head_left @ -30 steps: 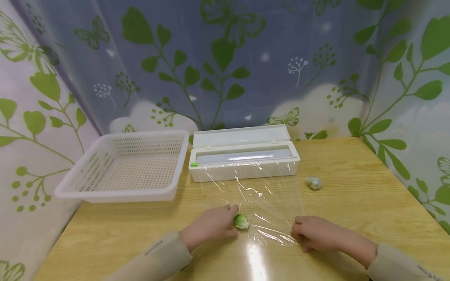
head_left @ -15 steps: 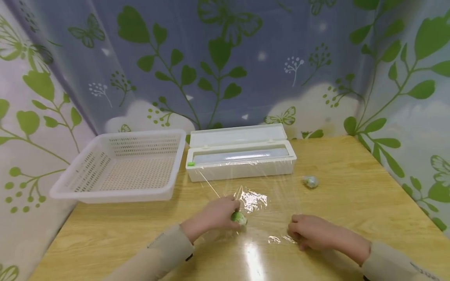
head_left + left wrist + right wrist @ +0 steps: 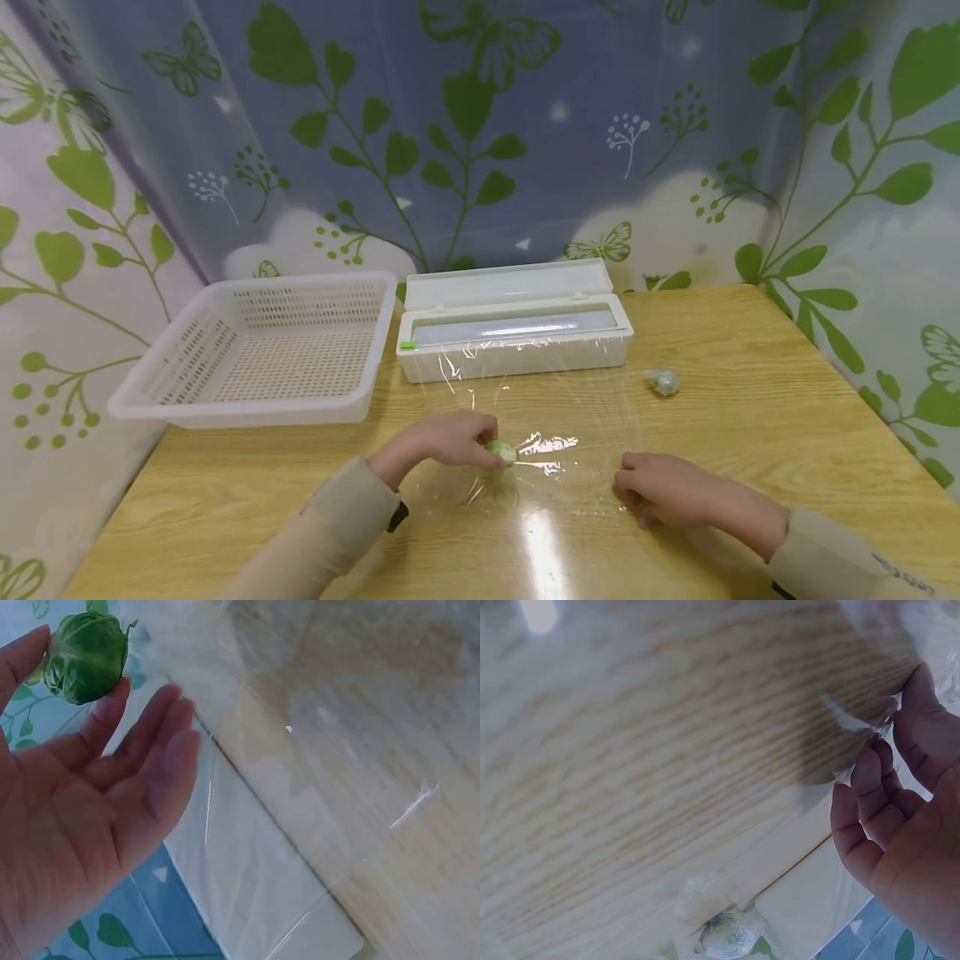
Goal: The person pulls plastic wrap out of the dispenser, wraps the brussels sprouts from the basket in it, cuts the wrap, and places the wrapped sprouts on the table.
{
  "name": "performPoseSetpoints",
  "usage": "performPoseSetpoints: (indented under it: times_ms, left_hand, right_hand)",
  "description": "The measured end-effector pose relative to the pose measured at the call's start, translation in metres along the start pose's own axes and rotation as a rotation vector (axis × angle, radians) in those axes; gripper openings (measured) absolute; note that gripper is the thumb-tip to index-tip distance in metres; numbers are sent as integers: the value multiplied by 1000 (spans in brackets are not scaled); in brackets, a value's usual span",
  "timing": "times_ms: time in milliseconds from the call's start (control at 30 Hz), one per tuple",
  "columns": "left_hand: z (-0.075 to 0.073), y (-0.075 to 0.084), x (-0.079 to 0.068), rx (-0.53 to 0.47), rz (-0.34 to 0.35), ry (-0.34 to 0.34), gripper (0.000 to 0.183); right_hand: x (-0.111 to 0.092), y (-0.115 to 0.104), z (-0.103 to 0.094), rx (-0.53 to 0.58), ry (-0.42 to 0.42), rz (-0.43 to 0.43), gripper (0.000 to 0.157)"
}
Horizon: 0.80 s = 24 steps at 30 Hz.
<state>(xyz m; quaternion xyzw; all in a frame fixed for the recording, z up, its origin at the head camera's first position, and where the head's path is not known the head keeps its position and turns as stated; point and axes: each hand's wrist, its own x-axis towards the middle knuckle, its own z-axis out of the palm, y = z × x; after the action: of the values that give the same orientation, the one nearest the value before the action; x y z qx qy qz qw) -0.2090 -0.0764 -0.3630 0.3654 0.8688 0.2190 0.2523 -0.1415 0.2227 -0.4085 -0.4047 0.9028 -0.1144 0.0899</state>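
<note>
My left hand (image 3: 453,439) pinches a green Brussels sprout (image 3: 502,452) between thumb and fingers, over the table and against the cling film. In the left wrist view, the sprout (image 3: 86,658) sits at the tips of the thumb and index finger, the other fingers loosely bent. Clear cling film (image 3: 551,448) stretches from the front of a white dispenser box (image 3: 517,360) toward me. On the right, my right hand (image 3: 671,490) pinches the near corner of the film. The right wrist view shows the film gathered between thumb and fingertips.
A film-wrapped round item (image 3: 663,382) lies on the table right of the dispenser. To the left stands a white slotted plastic basket (image 3: 247,413). The dispenser's lid (image 3: 510,284) is raised at the back, near a patterned curtain (image 3: 555,167).
The left hand has moved the sprout slightly away from me and to the left, and the film creases have shifted around it. The right hand keeps its grip on the film corner.
</note>
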Motion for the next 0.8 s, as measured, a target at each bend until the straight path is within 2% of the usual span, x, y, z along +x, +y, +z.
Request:
performPoseSetpoints:
  times_ms: [200,433,633,800]
  left_hand:
    - [-1,3,21,48,-47,99,22]
    - [8,10,45,218,-130,137,27]
    - [19,9,54,331,-147,142,27]
    - [22,7,55,304,-144,150,27]
  right_hand:
    - [0,0,0,9,-9,5,39]
    - [3,-1,0,-11,6,-11,40]
    - [2,-2,-1,-3,-13,8,38]
    - [0,-1,-1,-5,-12,7,38]
